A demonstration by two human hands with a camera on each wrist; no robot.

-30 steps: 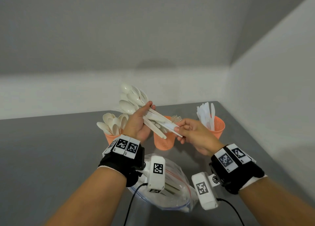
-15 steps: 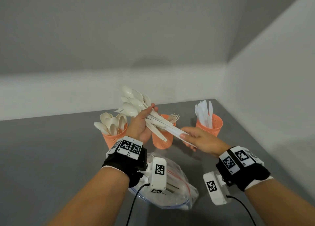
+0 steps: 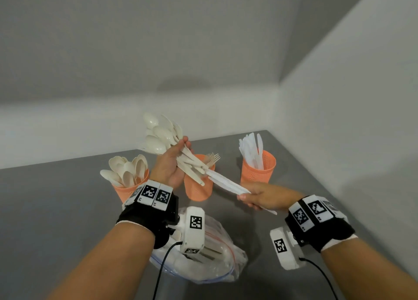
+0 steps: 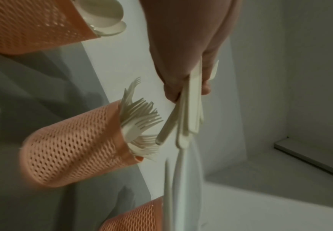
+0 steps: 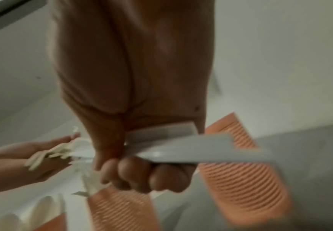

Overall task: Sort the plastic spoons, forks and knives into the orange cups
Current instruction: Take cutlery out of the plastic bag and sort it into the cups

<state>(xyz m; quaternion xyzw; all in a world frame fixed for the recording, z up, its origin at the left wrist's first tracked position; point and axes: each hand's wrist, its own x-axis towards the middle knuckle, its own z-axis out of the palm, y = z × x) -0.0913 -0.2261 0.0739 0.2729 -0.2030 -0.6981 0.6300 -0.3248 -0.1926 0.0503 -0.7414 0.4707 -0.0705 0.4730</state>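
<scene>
My left hand (image 3: 172, 166) grips a bundle of cream spoons (image 3: 159, 134), bowls up and to the left, above the table; the handles (image 4: 191, 112) stick out past its fingers. My right hand (image 3: 260, 198) pinches white knives (image 3: 228, 183) by the handles and they slant out of the bundle; its fingers (image 5: 142, 173) curl round the grey-white handles (image 5: 181, 148). Three orange mesh cups stand behind: the left cup (image 3: 126, 191) holds spoons, the middle cup (image 3: 199, 189) forks (image 4: 140, 118), the right cup (image 3: 257, 168) knives.
A clear zip bag (image 3: 214, 256) with more white cutlery lies on the grey table (image 3: 56, 209) under my left wrist. White walls close the table's back and right sides.
My right hand has drawn the white knives out of the bundle, down and to the right. My left hand keeps the spoons in about the same place.
</scene>
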